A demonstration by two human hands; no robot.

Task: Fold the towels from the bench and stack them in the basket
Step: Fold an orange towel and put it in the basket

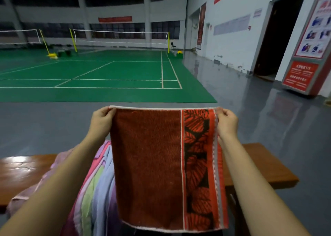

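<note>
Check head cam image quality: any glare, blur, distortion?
Head view: dim hall lighting; glare on the bench top at left and reflections on the grey floor; wide-angle bending at edges; red towel fairly sharp, left hand and right hand clear, striped towels softer.

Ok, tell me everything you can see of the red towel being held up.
The red towel is terry-like cloth, rust red, with a leaf-print band in red and black down its right side and pale edging. It hangs flat, spread in the air above the wooden bench. The left hand pinches its top left corner, the right hand its top right. Its lower edge hangs free.
</note>
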